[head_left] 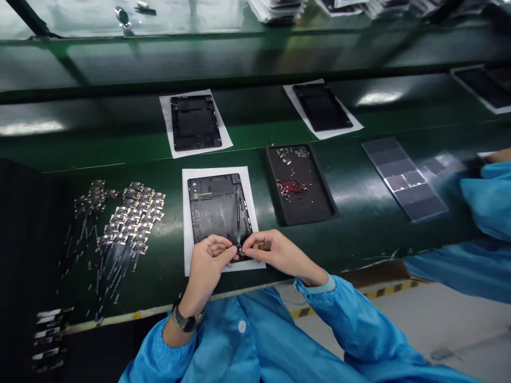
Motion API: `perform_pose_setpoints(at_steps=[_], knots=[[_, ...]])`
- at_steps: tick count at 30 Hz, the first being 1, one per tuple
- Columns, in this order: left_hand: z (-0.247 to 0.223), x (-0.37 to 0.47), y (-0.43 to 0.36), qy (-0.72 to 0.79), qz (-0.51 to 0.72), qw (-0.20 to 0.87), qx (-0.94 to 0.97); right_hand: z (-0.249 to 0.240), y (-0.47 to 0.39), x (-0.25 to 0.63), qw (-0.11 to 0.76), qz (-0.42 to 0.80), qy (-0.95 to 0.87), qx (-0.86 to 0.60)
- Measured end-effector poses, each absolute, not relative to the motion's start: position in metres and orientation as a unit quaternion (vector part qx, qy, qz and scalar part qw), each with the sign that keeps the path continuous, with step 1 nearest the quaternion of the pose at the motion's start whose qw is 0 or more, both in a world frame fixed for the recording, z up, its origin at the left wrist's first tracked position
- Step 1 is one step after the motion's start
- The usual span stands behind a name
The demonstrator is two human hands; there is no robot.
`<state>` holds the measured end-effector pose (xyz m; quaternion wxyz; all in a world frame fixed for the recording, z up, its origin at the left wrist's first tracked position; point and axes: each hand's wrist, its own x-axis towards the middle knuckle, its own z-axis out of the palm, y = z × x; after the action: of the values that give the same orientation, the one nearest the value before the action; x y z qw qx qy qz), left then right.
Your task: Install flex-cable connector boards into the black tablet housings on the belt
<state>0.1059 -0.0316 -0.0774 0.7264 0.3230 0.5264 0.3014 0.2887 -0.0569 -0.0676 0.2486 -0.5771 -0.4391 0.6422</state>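
Note:
A black tablet housing (213, 213) lies on a white sheet (219, 269) in front of me. Over its lower edge, my left hand (211, 255) and my right hand (273, 250) pinch a small circuit board (239, 249) from either side. Fingertips cover much of the board. From it a dark flat flex cable (238, 215) runs up along the right part of the housing. To the left are several similar boards with flex cables (130, 218), spread in overlapping rows.
Right of the housing, a black tray (305, 207) holds red-wired parts (293, 187) and small metal pieces. Two more housings (195, 122) (322, 106) lie on sheets behind. A clear plastic panel (405, 181) lies farther right, near another person's blue sleeve (487, 202).

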Motion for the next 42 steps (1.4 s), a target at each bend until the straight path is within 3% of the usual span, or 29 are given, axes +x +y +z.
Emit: perform_pose_setpoints(at_steps=[13,34,42], knots=[[-0.072,0.107,-0.030,0.535,0.270,0.727,0.336,-0.070,-0.056,0.290,0.249,0.648,-0.447,-0.564],[-0.073,0.103,-0.029,0.540,0.219,0.707,0.400,-0.059,-0.042,0.296,0.147,0.606,-0.550,-0.556],[-0.071,0.104,-0.021,0.527,0.201,0.734,0.378,-0.057,-0.045,0.296,0.174,0.622,-0.517,-0.562]])
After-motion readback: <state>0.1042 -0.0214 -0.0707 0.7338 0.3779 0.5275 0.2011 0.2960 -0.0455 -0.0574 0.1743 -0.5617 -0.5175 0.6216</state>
